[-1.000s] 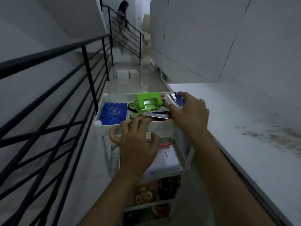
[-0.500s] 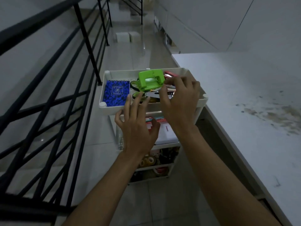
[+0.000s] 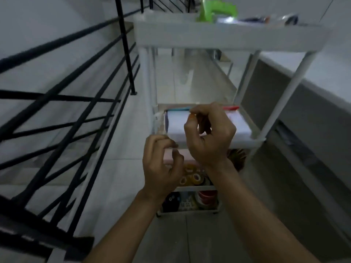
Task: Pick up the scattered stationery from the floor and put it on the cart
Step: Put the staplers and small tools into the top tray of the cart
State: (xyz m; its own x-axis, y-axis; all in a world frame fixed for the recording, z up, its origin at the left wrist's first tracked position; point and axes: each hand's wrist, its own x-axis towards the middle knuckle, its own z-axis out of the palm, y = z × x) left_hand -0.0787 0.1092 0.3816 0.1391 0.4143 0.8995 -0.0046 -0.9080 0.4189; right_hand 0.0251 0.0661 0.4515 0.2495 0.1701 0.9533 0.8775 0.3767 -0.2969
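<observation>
The white three-tier cart (image 3: 228,38) stands right in front of me. A green hole punch (image 3: 218,10) and blurred stationery lie in its top tray. The middle shelf holds a white paper stack (image 3: 176,126) with a red and blue strip along its far edge. Tape rolls (image 3: 193,178) fill the bottom shelf. My left hand (image 3: 161,164) hovers before the middle shelf's front left corner with fingers loosely curled and nothing in them. My right hand (image 3: 209,135) is over the paper stack, its fingers curled apart around nothing that I can see.
A black metal stair railing (image 3: 125,44) runs close along the cart's left side, with steps dropping beyond it. A white counter (image 3: 332,76) with a dark side panel borders the right. Pale floor tiles (image 3: 117,158) lie between the railing and the cart.
Both hands have come down from the top tray to the middle shelf. My view has dropped, so the top tray now sits high in the frame.
</observation>
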